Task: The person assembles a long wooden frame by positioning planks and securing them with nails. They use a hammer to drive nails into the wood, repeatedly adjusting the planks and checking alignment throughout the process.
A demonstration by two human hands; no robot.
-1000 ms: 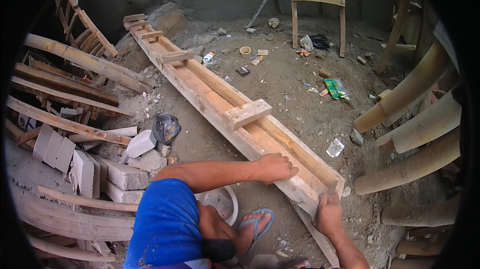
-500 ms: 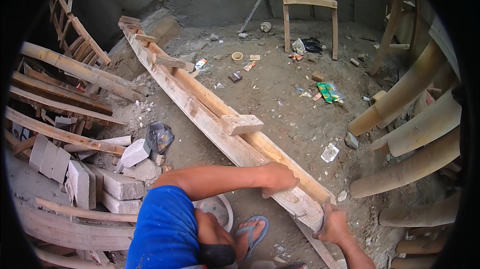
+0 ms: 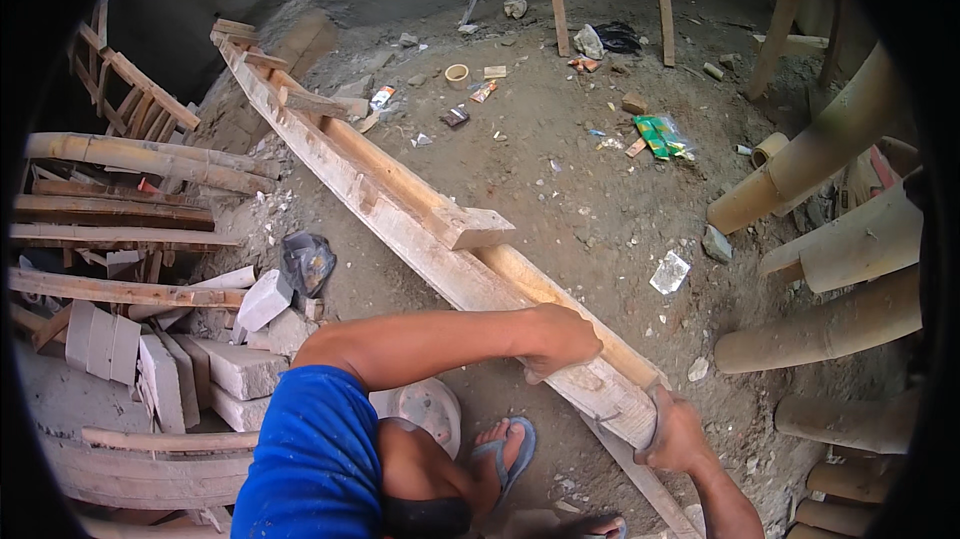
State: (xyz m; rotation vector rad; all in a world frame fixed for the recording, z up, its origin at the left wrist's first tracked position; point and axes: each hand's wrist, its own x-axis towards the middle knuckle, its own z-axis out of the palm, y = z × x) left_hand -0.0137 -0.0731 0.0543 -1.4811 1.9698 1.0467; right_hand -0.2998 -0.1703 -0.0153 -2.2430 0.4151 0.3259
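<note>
One long, pale-brown, channel-shaped plank assembly (image 3: 405, 229) is extending diagonally across the grey dirt floor (image 3: 600, 229), its near end lying at the lower right. The bare left hand (image 3: 563, 339) is clamping the side plank (image 3: 592, 389) a little short of that end, fingers curled over the wood. The bare right hand (image 3: 680, 434) is gripping the end itself, thumb and fingers closed around the corner. A rectangular wooden crosspiece (image 3: 478, 231) is bridging the channel farther up. One narrow, pale wooden strip (image 3: 648, 487) is showing beneath the near end. Beyond the assembly, several packages are lying on the dirt: a shiny green-and-yellow plastic packet (image 3: 660, 138), an orange-and-white wrapper (image 3: 483, 92), a dark brown wrapper (image 3: 455, 116) and a small white, blue and red sachet (image 3: 382, 98); any print on them is appearing too small to read. A blue-grey rubber sandal (image 3: 518, 459) is supporting one foot (image 3: 488, 454) beside a round, whitish tub (image 3: 432, 414).
</note>
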